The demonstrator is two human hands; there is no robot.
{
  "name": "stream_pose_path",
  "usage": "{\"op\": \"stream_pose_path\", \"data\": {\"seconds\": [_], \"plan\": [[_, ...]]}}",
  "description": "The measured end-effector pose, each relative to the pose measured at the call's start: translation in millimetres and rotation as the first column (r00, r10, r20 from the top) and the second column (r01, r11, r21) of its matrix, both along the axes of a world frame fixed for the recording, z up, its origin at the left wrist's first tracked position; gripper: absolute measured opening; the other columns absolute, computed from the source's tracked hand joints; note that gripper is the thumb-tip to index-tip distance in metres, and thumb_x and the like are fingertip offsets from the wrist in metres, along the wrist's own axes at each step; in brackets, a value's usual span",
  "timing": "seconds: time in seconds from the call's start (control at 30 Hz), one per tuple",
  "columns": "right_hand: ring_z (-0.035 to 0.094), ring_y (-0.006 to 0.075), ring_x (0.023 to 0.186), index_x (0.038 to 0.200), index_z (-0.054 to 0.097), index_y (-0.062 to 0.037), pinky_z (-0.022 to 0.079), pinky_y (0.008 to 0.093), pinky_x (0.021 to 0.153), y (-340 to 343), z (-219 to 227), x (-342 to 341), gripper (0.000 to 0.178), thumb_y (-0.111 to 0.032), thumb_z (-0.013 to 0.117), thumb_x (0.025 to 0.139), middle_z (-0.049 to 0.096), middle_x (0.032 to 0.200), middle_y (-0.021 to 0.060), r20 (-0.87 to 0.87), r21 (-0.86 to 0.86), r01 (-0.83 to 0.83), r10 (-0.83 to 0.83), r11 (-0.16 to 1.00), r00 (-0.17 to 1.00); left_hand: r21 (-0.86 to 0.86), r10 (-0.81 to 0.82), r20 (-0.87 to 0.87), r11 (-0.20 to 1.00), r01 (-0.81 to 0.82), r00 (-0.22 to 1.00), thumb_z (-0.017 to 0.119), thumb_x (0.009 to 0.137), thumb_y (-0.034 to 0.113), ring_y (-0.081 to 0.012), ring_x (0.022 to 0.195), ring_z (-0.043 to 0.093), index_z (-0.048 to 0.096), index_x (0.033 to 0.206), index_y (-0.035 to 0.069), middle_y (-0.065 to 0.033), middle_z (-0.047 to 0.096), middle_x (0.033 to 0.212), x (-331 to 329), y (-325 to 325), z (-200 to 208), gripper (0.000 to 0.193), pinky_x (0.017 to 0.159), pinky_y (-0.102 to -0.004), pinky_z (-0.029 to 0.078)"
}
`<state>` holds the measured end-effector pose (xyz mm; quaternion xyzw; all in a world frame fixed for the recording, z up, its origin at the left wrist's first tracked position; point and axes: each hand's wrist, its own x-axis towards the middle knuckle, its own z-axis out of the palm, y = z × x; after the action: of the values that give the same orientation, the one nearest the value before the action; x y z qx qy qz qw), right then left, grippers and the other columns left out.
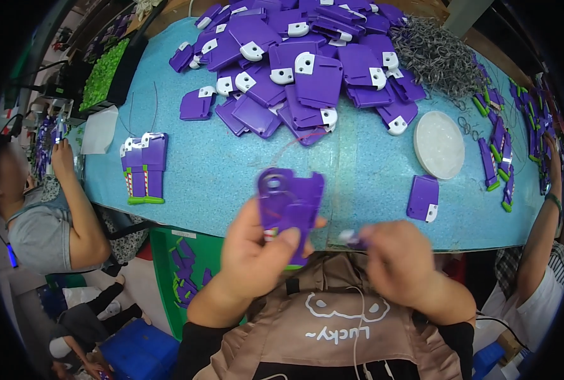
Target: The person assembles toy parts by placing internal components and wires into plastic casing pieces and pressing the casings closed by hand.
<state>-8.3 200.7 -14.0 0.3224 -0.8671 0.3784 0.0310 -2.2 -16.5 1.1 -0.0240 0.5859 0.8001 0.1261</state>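
My left hand is closed round a purple plastic toy part held above the table's near edge. A dark ring lies at the part's upper left corner, and a red-and-white striped bit and a green tip show lower down. A thin reddish wire runs up from it. To the right, my right hand, blurred by motion, pinches a small white-and-purple piece at its fingertips, apart from the toy part. Ahead lies a heap of flat purple shells with white corners.
The blue table carries grey rings, a white round dish, a single shell and joined toy parts at left. A green crate sits below the edge. Co-workers work at both sides.
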Motion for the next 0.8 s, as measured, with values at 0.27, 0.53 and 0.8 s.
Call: {"op": "stream_pose_path", "data": {"seconds": [0.27, 0.53, 0.8], "plan": [[0.049, 0.0298, 0.097, 0.096, 0.061, -0.0027, 0.039, 0.0396, 0.085, -14, 5, -24, 0.032, -0.001, 0.067, 0.065, 0.051, 0.105, 0.0154, 0.027, -0.481, 0.118, -0.120, 0.868, 0.992, -0.253, -0.314, -0.193, 0.931, 0.262, 0.930, 0.048, 0.076, -0.002, -0.0276, 0.081, 0.056, 0.032, 0.125, -0.009, -0.0180, 0.053, 0.096, 6, 30, -17, 0.052, 0.073, -0.0337, 0.045], [0.052, 0.0189, 0.077, 0.084, 0.058, -0.0024, 0.040, 0.0279, 0.067, -36, -1, -14, 0.021, -0.015, 0.071, 0.073, 0.053, 0.087, 0.0124, 0.476, -0.783, 0.414, 0.019, 0.463, 0.879, -0.355, -0.292, -0.040, 0.898, 0.259, 0.956, 0.061, 0.083, 0.016, -0.0196, 0.069, 0.057, 0.053, 0.105, -0.006, -0.0128, 0.058, 0.083, 5, 21, -4, 0.032, 0.061, -0.0294, 0.044], [0.048, 0.0251, 0.053, 0.070, 0.052, -0.0059, 0.035, 0.0322, 0.048, -14, 7, -26, 0.028, -0.022, 0.075, 0.067, 0.049, 0.062, 0.0077, 0.071, -0.413, -0.106, 0.148, 0.904, 0.986, -0.358, -0.337, -0.420, 0.915, 0.187, 0.842, 0.063, 0.081, 0.016, -0.0206, 0.066, 0.057, 0.061, 0.097, -0.003, -0.0126, 0.060, 0.081, -20, 9, 5, 0.025, 0.059, -0.0281, 0.044]]}}
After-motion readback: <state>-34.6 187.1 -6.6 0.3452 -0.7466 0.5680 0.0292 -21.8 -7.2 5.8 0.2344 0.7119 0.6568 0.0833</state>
